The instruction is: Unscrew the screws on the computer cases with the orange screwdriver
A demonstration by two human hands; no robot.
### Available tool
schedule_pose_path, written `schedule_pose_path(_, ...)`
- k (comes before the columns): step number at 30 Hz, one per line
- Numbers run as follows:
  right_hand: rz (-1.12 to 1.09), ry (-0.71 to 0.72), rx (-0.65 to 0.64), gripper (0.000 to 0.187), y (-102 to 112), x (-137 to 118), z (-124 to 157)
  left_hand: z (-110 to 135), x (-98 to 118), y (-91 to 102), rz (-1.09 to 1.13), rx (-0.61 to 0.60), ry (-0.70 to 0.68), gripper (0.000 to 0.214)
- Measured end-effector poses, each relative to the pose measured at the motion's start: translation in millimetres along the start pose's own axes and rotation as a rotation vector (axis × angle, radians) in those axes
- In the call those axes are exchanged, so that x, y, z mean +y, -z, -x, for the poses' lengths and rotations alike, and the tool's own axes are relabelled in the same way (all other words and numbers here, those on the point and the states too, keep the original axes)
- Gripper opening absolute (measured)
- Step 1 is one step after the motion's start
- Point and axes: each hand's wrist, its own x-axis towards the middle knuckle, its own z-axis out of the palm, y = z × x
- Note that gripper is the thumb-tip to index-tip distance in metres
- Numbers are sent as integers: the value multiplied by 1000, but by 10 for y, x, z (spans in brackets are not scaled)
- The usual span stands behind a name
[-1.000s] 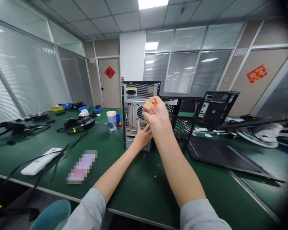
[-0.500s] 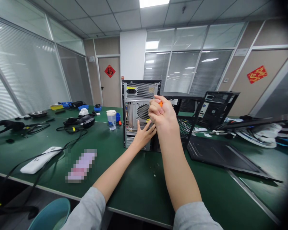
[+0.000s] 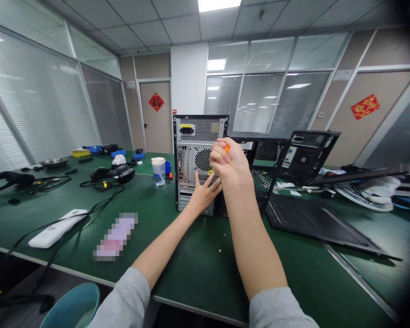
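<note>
A desktop computer tower (image 3: 191, 136) stands upright on the green table (image 3: 191, 269), its rear panel facing me and its side open. My left hand (image 3: 202, 193) rests flat against the lower rear panel, fingers spread. My right hand (image 3: 228, 164) is closed in a fist round an orange-handled screwdriver (image 3: 227, 148), held in front of the rear panel near the fan grille. Only the tip of the handle shows; the shaft is hidden behind the hand.
A black side panel (image 3: 314, 221) lies flat to the right, with a second open case (image 3: 310, 152) behind it. A plastic cup (image 3: 159, 171), cables and tools (image 3: 112, 175) and a white device (image 3: 56, 228) lie to the left. A teal stool (image 3: 71, 307) stands below the near edge.
My right hand with the screwdriver shifted right along the rear panel, then back slightly left. The left hand stayed pressed on the case.
</note>
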Motion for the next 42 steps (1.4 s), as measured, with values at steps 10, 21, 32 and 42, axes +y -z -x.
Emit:
schedule_pose_path(10,73,82,-90,36,37,-44,-49,-5,7,9,-3,36,15,44)
schedule_pose_path(21,13,229,-91,37,65,22,-120,-2,7,-108,46,70,2,43)
schedule_pose_path(32,-155,211,-176,38,192,40,-220,7,5,-154,23,98,-7,43)
schedule_pose_path(42,-227,206,-171,34,196,17,-183,-9,8,-31,89,75,11,42)
